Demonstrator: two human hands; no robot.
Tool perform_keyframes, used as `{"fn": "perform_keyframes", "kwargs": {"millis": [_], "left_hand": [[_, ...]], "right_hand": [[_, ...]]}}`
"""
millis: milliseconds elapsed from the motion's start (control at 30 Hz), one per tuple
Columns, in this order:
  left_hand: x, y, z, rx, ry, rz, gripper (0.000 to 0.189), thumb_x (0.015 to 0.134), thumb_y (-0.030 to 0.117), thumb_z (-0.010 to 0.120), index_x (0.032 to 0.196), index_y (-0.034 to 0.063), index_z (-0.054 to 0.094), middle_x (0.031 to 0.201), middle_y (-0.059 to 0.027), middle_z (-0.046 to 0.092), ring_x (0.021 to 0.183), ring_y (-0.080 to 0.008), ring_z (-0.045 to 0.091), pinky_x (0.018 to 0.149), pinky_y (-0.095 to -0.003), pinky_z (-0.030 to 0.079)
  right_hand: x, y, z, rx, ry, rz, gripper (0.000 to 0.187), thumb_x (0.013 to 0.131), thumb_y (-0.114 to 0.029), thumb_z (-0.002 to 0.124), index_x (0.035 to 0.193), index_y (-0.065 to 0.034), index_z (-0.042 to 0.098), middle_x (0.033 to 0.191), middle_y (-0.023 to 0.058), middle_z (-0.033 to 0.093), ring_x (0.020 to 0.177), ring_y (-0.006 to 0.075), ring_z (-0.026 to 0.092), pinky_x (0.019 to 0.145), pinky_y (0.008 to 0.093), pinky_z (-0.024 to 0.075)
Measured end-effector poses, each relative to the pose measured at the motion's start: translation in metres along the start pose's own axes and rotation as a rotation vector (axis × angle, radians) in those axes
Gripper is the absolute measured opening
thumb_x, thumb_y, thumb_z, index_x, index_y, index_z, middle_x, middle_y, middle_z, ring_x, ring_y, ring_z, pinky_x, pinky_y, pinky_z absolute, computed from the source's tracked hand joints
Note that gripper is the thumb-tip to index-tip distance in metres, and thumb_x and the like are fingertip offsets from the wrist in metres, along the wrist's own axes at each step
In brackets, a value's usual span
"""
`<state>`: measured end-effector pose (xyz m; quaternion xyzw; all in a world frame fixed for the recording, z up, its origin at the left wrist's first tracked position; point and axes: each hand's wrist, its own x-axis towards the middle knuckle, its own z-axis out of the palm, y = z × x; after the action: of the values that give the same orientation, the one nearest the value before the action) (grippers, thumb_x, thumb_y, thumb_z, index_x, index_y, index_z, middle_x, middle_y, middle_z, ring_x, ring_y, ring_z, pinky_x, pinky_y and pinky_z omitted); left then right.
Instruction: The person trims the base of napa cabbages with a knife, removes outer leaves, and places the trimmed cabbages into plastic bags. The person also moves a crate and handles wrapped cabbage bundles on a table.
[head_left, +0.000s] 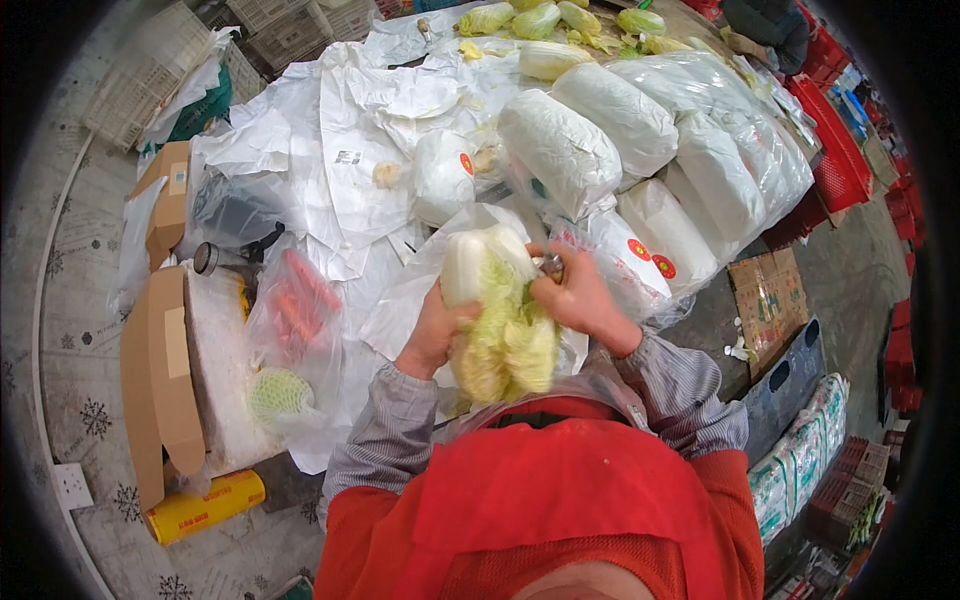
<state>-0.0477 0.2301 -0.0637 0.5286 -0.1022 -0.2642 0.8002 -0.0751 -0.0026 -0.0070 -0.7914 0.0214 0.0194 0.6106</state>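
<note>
In front of my red apron (555, 487) is a pale napa cabbage (499, 281), its yellow leafy end towards me and slightly blurred. My left hand (433, 330) grips it from the left side. On its right, my right hand (577, 292) is closed around a small tool with a shiny metal end (553, 268); its blade or tip is hidden, so the kind of tool cannot be told. Under the cabbage lies white wrapping paper (397, 307). Just beyond stands a paper-wrapped cabbage (442, 180) with a round red sticker.
Wrapped bundles (562, 146) are piled at the right. Unwrapped cabbages (536, 21) lie at the far edge. Left of me are a clear bag of red items (300, 296), a net-wrapped fruit (279, 397), a cardboard box (161, 375) and a yellow roll (206, 506). Red crates (832, 150) stand far right.
</note>
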Motion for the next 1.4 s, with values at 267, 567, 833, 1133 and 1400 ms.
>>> {"fn": "perform_keyframes", "kwargs": {"millis": [267, 567, 833, 1133, 1400], "left_hand": [[-0.023, 0.011, -0.039, -0.707, 0.026, -0.062, 0.091, 0.087, 0.062, 0.057, 0.151, 0.002, 0.032, 0.142, -0.0244, 0.051, 0.12, -0.0429, 0.058, 0.095, -0.0524, 0.054], [-0.001, 0.018, 0.002, -0.226, 0.044, 0.121, 0.08, 0.086, 0.042, 0.075, 0.143, -0.0011, 0.039, 0.133, -0.0147, 0.058, 0.117, -0.0249, 0.062, 0.097, -0.0378, 0.053], [-0.007, 0.028, -0.005, -0.394, -0.003, -0.238, 0.085, 0.078, 0.03, 0.074, 0.146, -0.0029, 0.036, 0.133, -0.0246, 0.056, 0.115, -0.0351, 0.063, 0.096, -0.0444, 0.055], [-0.029, 0.07, -0.006, -0.111, -0.299, 0.034, 0.109, 0.058, 0.02, 0.085, 0.149, -0.0035, 0.029, 0.137, -0.017, 0.053, 0.121, -0.0258, 0.058, 0.103, -0.04, 0.046], [-0.012, 0.078, 0.003, 0.475, -0.081, 0.115, 0.106, 0.057, 0.015, 0.088, 0.147, -0.0021, 0.034, 0.133, -0.0097, 0.054, 0.121, -0.0193, 0.053, 0.105, -0.0347, 0.042]], "right_hand": [[0.011, 0.014, -0.002, -0.621, 0.146, -0.39, 0.048, 0.084, -0.028, 0.074, 0.121, 0.0009, 0.066, 0.108, 0.0141, 0.07, 0.089, 0.0199, 0.067, 0.08, 0.0346, 0.0528], [0.008, -0.023, 0.009, 0.223, -0.284, 0.075, 0.059, 0.084, -0.013, 0.073, 0.137, 0.0001, 0.053, 0.104, 0.0051, 0.065, 0.083, 0.0092, 0.059, 0.068, 0.0254, 0.049], [0.006, 0.004, 0.022, -0.179, 0.05, -0.077, 0.044, 0.076, -0.009, 0.062, 0.119, 0.0005, 0.061, 0.075, 0.0158, 0.065, 0.069, 0.0271, 0.064, 0.066, 0.0368, 0.0511], [0.023, 0.044, 0.001, -0.661, 0.093, -0.209, 0.036, 0.078, -0.013, 0.064, 0.112, -0.0037, 0.067, 0.08, 0.0198, 0.067, 0.077, 0.038, 0.068, 0.072, 0.0434, 0.0547], [-0.007, -0.023, -0.005, -0.622, 0.005, -0.577, 0.029, 0.079, -0.014, 0.068, 0.108, -0.0071, 0.063, 0.077, 0.0112, 0.067, 0.07, 0.0328, 0.067, 0.061, 0.0446, 0.0522]]}}
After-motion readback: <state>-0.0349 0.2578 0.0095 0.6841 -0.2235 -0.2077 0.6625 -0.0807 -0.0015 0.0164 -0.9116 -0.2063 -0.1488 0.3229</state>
